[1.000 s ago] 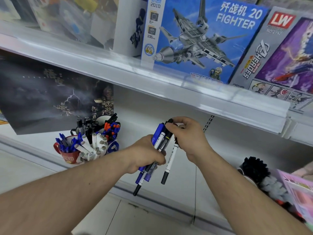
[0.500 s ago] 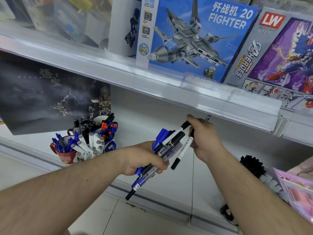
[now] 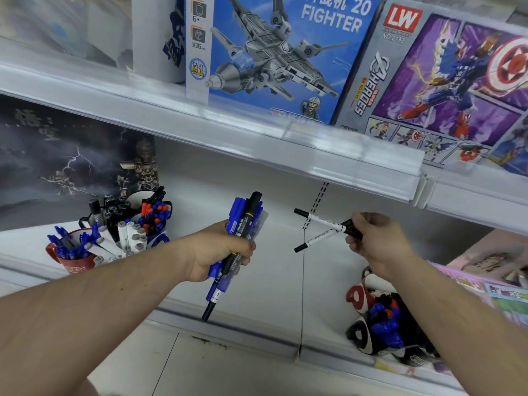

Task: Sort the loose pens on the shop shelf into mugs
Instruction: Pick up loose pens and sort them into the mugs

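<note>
Two white pens fan leftward from the right hand grip.

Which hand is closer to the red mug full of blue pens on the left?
Left. The left hand, gripping a bundle of markers, is just right of the red mug. The right hand, pinching two white pens, is farther right.

The left hand covers the middle of its bundle of pens, so how many pens it holds cannot be counted. The right forearm hides part of the mug of pens low on the shelf, leaving its shape unclear. The upper shelf's toy boxes are cut off by the top edge, and the far-left goods are blurred.
</note>
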Demonstrator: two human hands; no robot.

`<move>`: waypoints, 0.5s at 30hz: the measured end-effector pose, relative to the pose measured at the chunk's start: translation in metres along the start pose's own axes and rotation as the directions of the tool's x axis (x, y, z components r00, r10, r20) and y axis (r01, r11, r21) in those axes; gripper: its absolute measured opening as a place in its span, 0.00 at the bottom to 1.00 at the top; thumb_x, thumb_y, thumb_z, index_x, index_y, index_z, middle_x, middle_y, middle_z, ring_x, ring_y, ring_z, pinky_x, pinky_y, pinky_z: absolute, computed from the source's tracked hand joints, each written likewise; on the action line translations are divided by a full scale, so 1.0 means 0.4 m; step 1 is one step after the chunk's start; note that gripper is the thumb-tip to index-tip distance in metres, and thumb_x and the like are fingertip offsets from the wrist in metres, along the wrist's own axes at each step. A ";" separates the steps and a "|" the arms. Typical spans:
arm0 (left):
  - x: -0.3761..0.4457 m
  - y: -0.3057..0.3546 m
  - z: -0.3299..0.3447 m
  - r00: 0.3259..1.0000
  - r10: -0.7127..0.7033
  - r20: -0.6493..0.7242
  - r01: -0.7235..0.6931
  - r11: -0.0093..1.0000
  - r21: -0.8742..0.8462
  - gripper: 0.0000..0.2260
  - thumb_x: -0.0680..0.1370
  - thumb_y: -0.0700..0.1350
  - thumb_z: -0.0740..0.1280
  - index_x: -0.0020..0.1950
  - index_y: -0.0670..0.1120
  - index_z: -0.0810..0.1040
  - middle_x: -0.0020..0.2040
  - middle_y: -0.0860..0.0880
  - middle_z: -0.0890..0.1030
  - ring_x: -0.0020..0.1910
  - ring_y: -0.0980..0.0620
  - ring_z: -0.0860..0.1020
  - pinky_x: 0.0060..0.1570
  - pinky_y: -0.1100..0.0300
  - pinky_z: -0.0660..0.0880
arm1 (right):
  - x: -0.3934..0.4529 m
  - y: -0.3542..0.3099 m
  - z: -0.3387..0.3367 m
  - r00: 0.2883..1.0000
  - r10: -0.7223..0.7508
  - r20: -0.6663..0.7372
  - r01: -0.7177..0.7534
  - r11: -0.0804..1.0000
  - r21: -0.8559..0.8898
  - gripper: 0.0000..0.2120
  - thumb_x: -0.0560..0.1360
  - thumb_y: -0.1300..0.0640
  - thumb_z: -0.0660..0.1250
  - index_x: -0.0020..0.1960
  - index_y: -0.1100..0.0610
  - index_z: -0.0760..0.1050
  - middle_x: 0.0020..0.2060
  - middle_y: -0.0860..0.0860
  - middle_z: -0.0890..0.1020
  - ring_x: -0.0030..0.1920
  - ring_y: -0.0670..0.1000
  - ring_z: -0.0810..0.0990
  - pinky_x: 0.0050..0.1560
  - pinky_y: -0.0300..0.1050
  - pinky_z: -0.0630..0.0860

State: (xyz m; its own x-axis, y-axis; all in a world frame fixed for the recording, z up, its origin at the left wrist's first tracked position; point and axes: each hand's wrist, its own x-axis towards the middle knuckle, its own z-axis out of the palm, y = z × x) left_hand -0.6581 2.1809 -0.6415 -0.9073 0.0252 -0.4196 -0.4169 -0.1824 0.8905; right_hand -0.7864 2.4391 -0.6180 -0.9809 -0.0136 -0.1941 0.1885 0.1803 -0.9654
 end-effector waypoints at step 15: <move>0.174 -0.039 0.233 1.000 -0.028 -0.002 0.027 0.989 0.143 0.09 0.73 0.32 0.67 0.49 0.44 0.74 0.38 0.44 0.78 0.37 0.50 0.77 0.37 0.58 0.75 | 0.149 0.049 -0.155 1.000 0.001 0.029 0.020 0.699 -0.715 0.06 0.72 0.57 0.76 0.44 0.58 0.81 0.36 0.55 0.85 0.37 0.55 0.86 0.44 0.51 0.84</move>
State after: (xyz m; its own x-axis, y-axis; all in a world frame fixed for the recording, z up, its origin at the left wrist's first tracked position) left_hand -0.7197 2.2771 -0.6684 -0.8954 0.0284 -0.4443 -0.4451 -0.0396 0.8946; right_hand -0.8439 2.5028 -0.6377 -0.9789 -0.0424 -0.2001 0.0773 0.8291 -0.5537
